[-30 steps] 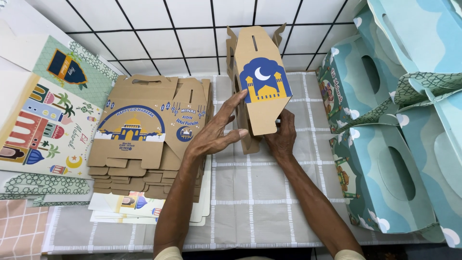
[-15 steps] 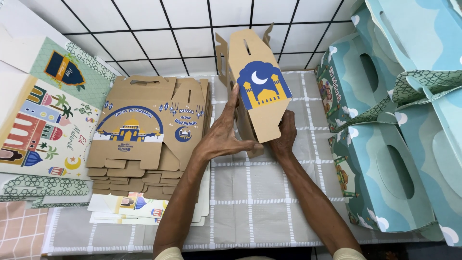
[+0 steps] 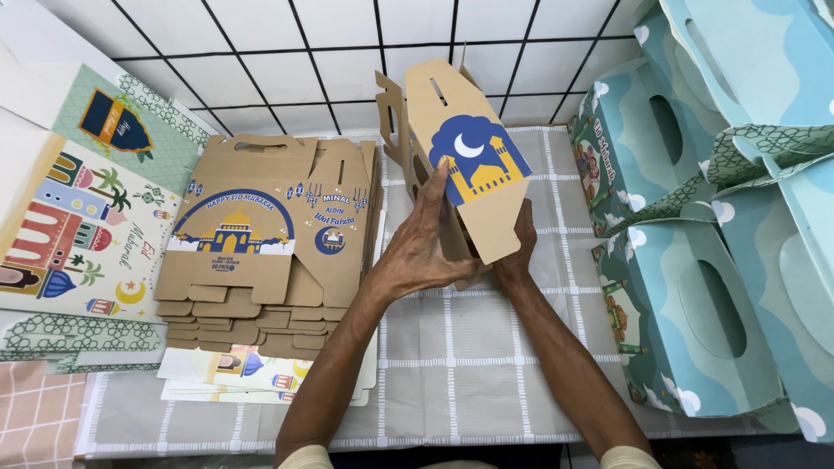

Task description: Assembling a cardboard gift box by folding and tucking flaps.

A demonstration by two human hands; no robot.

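Note:
A brown cardboard carry box (image 3: 465, 148) with a blue-and-yellow mosque and moon print stands part-folded in the middle of the checked cloth (image 3: 452, 356). My left hand (image 3: 426, 247) presses flat against its left side, fingers reaching up the panel. Beneath the box's lower right edge my right hand (image 3: 519, 252) grips it; most of that hand is hidden behind the cardboard. Both hands hold the box tilted, its handle slot pointing away from me.
A stack of flat brown box blanks (image 3: 269, 234) lies left of my hands. Colourful printed flat sheets (image 3: 78, 217) lie further left. Assembled teal boxes (image 3: 686, 287) crowd the right side. A white tiled wall (image 3: 287, 52) rises behind.
My left hand has moved from spread fingers beside the box to pressing against its side. The box has shifted slightly left and its side flaps have come closer together.

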